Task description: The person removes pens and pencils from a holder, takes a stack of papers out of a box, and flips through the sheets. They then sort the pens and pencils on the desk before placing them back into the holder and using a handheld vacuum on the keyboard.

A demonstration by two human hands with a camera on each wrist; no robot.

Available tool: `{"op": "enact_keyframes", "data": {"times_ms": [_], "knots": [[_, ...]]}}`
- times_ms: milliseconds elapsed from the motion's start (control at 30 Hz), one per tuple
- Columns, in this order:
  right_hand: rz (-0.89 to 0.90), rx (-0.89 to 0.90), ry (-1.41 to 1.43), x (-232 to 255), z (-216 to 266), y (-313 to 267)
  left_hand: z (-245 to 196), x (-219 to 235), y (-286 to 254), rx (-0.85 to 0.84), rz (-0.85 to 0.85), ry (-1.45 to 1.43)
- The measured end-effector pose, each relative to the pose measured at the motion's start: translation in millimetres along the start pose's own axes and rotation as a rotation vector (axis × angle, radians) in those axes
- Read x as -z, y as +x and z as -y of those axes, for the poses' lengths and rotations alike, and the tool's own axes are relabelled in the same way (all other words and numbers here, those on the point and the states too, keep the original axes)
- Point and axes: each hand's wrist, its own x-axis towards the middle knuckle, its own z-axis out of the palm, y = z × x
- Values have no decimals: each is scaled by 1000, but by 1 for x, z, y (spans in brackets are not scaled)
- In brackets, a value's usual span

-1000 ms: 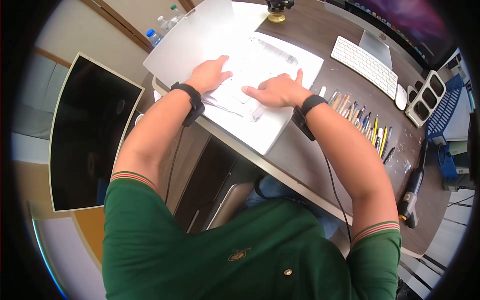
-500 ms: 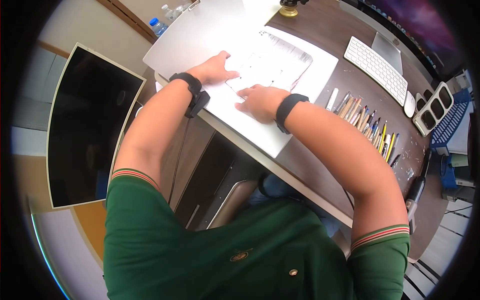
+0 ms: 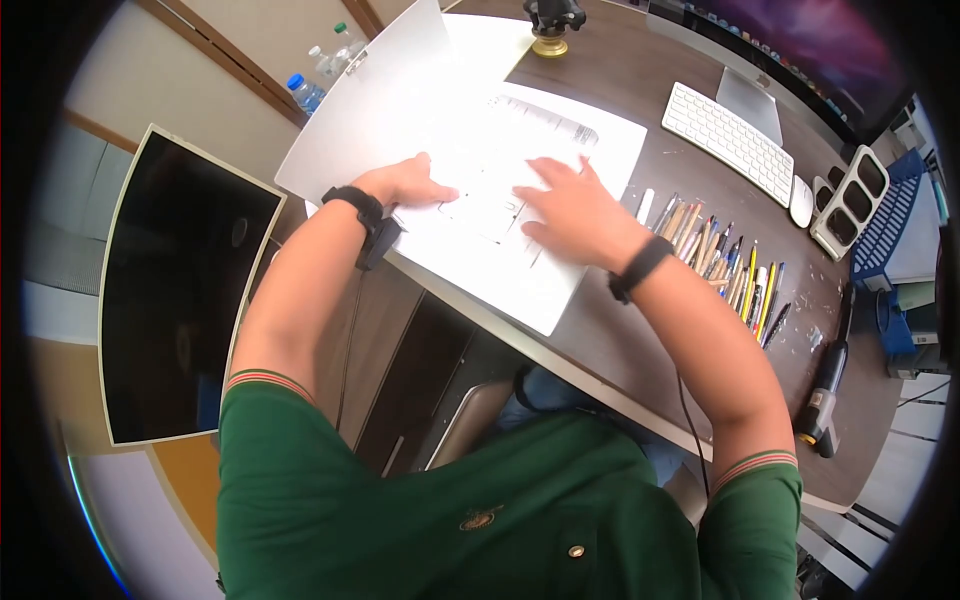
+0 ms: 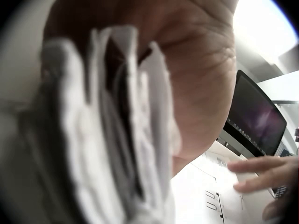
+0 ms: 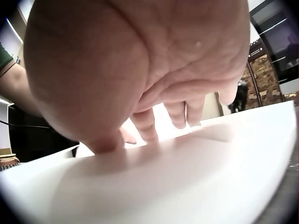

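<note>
A white sheet with a printed line drawing point(image 3: 500, 210) lies on a larger white board or folder point(image 3: 545, 310) at the desk's edge. My left hand point(image 3: 405, 182) rests at the sheet's left side, thumb pointing across it. In the left wrist view, crumpled white paper edges point(image 4: 145, 130) stand up against that palm; the fingertips are hidden. My right hand point(image 3: 580, 215) is over the right part of the drawing with its fingers spread. In the right wrist view its fingertips point(image 5: 147, 133) reach down at the white surface.
Many pens and pencils point(image 3: 735, 260) lie right of the board, near a keyboard point(image 3: 728, 135) and mouse point(image 3: 801, 202). A raised white panel point(image 3: 370, 110) stands at the left, with plastic bottles point(image 3: 305, 92) behind it. A black handheld tool point(image 3: 825, 390) lies at the desk's right.
My right hand moved left to the sheet's near edge, then back right and over the drawing with fingers spread. My left hand stays at the sheet's left side.
</note>
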Motion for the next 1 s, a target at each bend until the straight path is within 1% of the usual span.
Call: {"op": "enact_keyframes", "data": {"times_ms": [33,100,133,200,233,300,333,433,533,633,733,767,867,967,1000], "knots": [[-52,-92,-5,-2,-7,-9,0,-1,-1,-31,2,26],[-155,-278,-9,-13,-16,-23,-3,-1,-12,-32,22,-71],[-215,-313,40,-19,-16,-25,-5,-3,-16,-34,35,-117],[-338,-388,139,-33,-17,-27,7,-16,-17,-94,31,-297],[-379,-395,145,-39,-16,-26,9,-21,-18,-125,28,-385],[-457,-411,161,-49,-10,-24,11,-32,-18,-128,49,-496],[-454,-418,157,-51,-11,-23,8,-34,-20,-128,58,-554],[-441,-424,150,-55,-12,-21,-9,-35,-20,-174,174,-522],[-438,-417,141,-53,-16,-23,-25,-36,-20,-104,204,-476],[-435,-412,144,-53,-16,-26,-22,-30,-24,-89,247,-410],[-427,-424,143,-51,-15,-25,-19,-18,-46,-148,319,-223],[-430,-426,141,-52,-16,-25,-29,-12,-61,-93,305,-229],[-421,-425,144,-53,-14,-25,-4,-14,-55,-114,355,-546],[-417,-424,142,-51,-14,-24,5,-30,-48,-155,214,-602],[-416,-425,142,-51,-14,-25,7,-32,-46,-153,201,-560]]}}
